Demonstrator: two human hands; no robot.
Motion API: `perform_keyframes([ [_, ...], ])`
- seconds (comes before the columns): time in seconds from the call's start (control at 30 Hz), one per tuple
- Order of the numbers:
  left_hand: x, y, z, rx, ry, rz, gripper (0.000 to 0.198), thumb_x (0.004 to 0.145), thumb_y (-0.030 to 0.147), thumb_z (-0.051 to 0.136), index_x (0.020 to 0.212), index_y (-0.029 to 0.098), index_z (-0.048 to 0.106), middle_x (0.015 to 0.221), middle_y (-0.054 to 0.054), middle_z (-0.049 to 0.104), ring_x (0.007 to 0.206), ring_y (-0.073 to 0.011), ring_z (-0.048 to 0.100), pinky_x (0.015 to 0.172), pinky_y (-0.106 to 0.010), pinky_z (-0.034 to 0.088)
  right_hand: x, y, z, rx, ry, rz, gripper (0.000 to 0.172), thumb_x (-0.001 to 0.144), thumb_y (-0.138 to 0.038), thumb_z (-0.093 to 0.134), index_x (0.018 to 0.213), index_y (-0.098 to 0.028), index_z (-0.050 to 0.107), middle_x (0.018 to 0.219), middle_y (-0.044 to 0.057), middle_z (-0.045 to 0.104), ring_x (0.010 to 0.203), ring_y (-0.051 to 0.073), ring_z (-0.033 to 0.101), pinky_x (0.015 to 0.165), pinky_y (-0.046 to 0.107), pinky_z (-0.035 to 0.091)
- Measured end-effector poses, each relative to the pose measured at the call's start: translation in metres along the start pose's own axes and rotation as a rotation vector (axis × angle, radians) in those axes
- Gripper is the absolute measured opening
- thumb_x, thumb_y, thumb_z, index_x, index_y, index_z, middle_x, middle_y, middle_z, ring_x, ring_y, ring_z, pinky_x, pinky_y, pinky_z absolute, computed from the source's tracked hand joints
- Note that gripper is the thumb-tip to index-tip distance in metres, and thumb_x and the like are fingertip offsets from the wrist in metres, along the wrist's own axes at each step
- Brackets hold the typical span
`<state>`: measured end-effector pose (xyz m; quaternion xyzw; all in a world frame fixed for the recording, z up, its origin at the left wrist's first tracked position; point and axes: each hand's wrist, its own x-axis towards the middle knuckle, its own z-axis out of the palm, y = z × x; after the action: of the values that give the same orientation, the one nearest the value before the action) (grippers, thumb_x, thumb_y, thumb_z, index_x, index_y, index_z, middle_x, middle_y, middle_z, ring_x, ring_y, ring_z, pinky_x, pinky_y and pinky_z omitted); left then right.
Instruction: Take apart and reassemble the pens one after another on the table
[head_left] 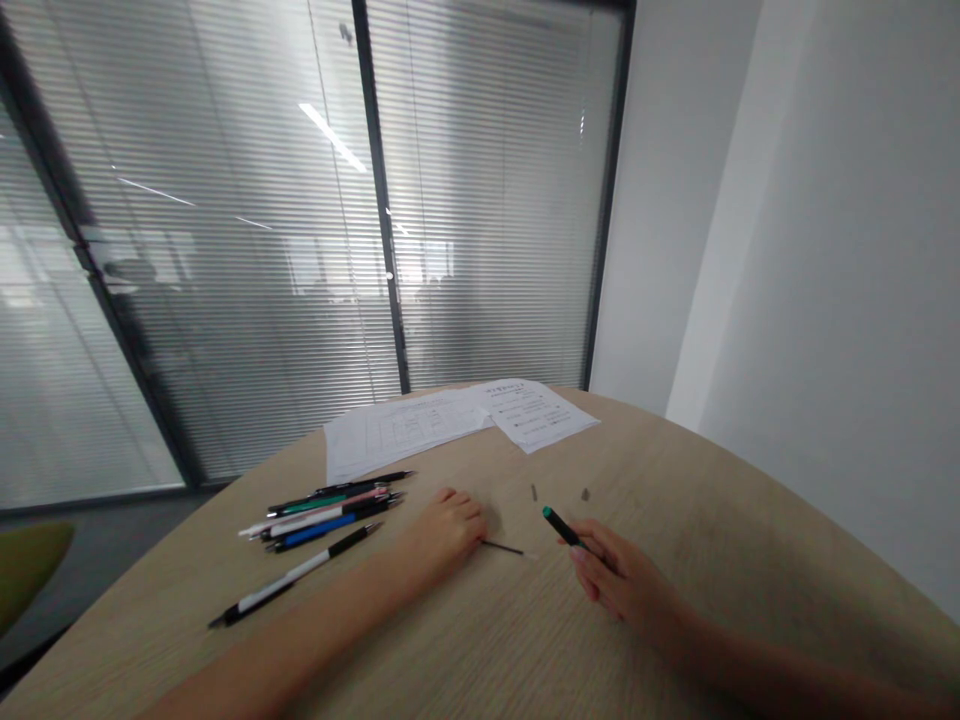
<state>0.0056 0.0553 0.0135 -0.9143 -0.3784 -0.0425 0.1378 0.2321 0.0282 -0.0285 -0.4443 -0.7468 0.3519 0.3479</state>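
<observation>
Wooden table (487,650): two dark bits (585,494), one thin rod (504,548); right grip (616,572) pinching one pen (562,525); left grip (445,530) curled, hold unclear.

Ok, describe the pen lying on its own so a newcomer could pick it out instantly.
On the curved wood-grain table, look left of the left hand to the bunch of pens. Just nearer the viewer, one white-barrelled pen, black at both ends, lies diagonally. Unlike its neighbours, it's alone, a strip of table separating it from them.
</observation>
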Motion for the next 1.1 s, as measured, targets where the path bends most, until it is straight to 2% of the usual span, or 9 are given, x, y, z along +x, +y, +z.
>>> perform_keyframes([
  [0.23,-0.001,-0.007,-0.007,-0.132,-0.031,-0.007,0.011,0.074,0.011,0.048,0.072,0.016,0.057,0.073,-0.002,0.059,0.075,-0.0167,0.053,0.073,-0.030,0.035,0.001,0.000,-0.001,-0.024,0.008,-0.005,0.022,0.079,-0.030,0.036,0.087,-0.016,0.051,0.049,-0.006,0.039,0.037,0.005,0.031,0.038,0.016,0.025],
  [0.43,-0.004,-0.022,-0.030,-0.521,0.098,-0.123,0.010,0.074,0.018,0.048,0.073,0.016,0.058,0.072,-0.001,0.059,0.069,-0.0125,0.053,0.068,-0.024,0.038,0.002,0.002,0.000,-0.076,0.051,0.025,0.022,0.078,-0.030,0.038,0.088,-0.016,0.052,0.048,-0.006,0.038,0.042,0.008,0.038,0.043,0.018,0.029],
  [0.53,-0.005,-0.029,-0.039,-0.654,0.126,-0.163,0.010,0.073,0.020,0.049,0.073,0.016,0.058,0.072,0.000,0.059,0.069,-0.0118,0.053,0.067,-0.022,0.039,0.002,0.000,0.000,-0.093,0.055,0.038,0.021,0.077,-0.029,0.040,0.087,-0.016,0.053,0.048,-0.006,0.039,0.043,0.008,0.038,0.044,0.018,0.030],
  [0.8,-0.004,-0.028,-0.041,-0.695,0.132,-0.147,0.010,0.074,0.022,0.049,0.072,0.016,0.058,0.073,0.000,0.059,0.070,-0.0123,0.053,0.067,-0.023,0.039,0.004,0.005,0.001,-0.087,0.058,0.036,0.020,0.077,-0.029,0.040,0.086,-0.016,0.053,0.048,-0.006,0.040,0.044,0.008,0.039,0.044,0.018,0.030],
  [1.1,-0.004,-0.026,-0.045,-0.627,0.152,-0.074,0.011,0.074,0.018,0.049,0.070,0.015,0.059,0.071,-0.001,0.059,0.068,-0.0117,0.052,0.067,-0.023,0.039,0.001,0.000,-0.001,-0.156,0.047,0.031,0.023,0.076,-0.028,0.040,0.089,-0.017,0.056,0.048,-0.005,0.043,0.045,0.009,0.042,0.045,0.018,0.032],
])
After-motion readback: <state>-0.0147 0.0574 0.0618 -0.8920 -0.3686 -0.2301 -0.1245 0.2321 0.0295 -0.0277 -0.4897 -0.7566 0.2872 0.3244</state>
